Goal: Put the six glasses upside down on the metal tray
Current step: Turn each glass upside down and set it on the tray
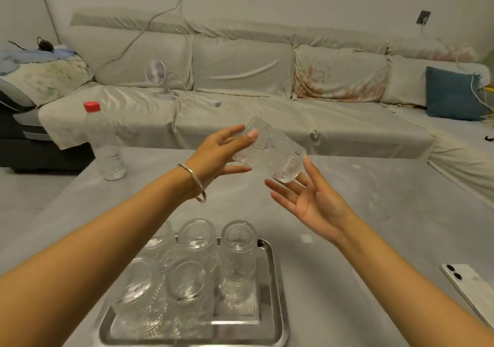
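Step in hand: last glass, 6 of 6. Five glasses (187,272) already sit upside down on the metal tray (270,288), bases up: three in the far row, two in the near row. The open slot is near-right, at abt 4 o'clock from tray centre.

Sixth glass (270,151) is up in the air over the table (374,213), tilted, one end toward 11 o'clock and the other toward 5 o'clock. Can't tell which end is the mouth through the clear ribbed wall.

Left hand (216,157): fingers spread, thumb and fingertips on the upper-left side of the glass, loose pinch rather than a full wrap. Bangle (192,182) on that wrist.

Right hand (312,199): palm up, fingers splayed, under and at abt 5 o'clock of the glass. Fingertips at or just beside its lower end; contact unclear. Reads as a catch/support, not a grip.

Glass is well apart from the tray, at 12 o'clock from it and higher.

Next move, my read: get a firm hold w/ one hand, finish the flip so the mouth faces down, bring it toward 6 o'clock and lower into the empty slot w/o clipping the neighbours.

Risk: loose hold on wet-looking ribbed glass, could slip mid-turn.

Bottle (105,143) at 10 o'clock and phone (470,290) at 4 o'clock are clear of the path.
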`<state>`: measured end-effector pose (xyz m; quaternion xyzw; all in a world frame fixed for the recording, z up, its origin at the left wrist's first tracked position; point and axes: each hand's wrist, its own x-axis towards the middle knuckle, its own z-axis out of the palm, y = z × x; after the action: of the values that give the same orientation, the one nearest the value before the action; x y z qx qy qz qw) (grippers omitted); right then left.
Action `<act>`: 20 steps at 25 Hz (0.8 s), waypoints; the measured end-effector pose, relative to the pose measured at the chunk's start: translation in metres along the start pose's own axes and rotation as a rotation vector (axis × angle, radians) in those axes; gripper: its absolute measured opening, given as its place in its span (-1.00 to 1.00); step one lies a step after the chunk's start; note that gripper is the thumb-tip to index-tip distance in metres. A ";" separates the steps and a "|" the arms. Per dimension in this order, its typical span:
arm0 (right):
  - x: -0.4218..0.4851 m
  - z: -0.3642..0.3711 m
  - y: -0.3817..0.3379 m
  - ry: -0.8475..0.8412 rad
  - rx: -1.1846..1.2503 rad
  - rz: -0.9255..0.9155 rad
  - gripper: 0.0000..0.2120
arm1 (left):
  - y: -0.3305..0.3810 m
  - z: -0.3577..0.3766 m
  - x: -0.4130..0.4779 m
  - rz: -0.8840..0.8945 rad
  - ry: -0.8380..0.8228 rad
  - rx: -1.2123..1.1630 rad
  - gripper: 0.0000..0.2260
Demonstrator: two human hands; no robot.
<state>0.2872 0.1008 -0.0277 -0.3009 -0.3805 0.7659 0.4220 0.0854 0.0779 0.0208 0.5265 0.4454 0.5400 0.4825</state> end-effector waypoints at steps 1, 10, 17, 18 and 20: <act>-0.006 0.008 0.000 -0.010 -0.010 -0.009 -0.45 | 0.003 -0.004 -0.012 0.003 -0.013 0.009 -0.22; -0.064 0.033 0.016 -0.019 -0.363 -0.073 -0.59 | -0.016 -0.027 -0.110 0.026 -0.029 0.451 -0.23; -0.095 0.024 0.024 0.088 -0.783 -0.128 -0.38 | -0.084 -0.048 -0.141 -0.049 -0.100 1.068 -0.41; -0.097 0.023 0.026 0.090 -0.829 -0.133 -0.37 | -0.094 -0.050 -0.143 -0.071 -0.109 1.156 -0.44; -0.099 0.021 0.033 0.072 -0.908 -0.136 -0.34 | -0.110 -0.053 -0.147 -0.089 -0.128 1.295 -0.45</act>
<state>0.3028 -0.0045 -0.0301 -0.4559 -0.6815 0.4814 0.3098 0.0352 -0.0514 -0.1108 0.7229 0.6724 0.1098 0.1151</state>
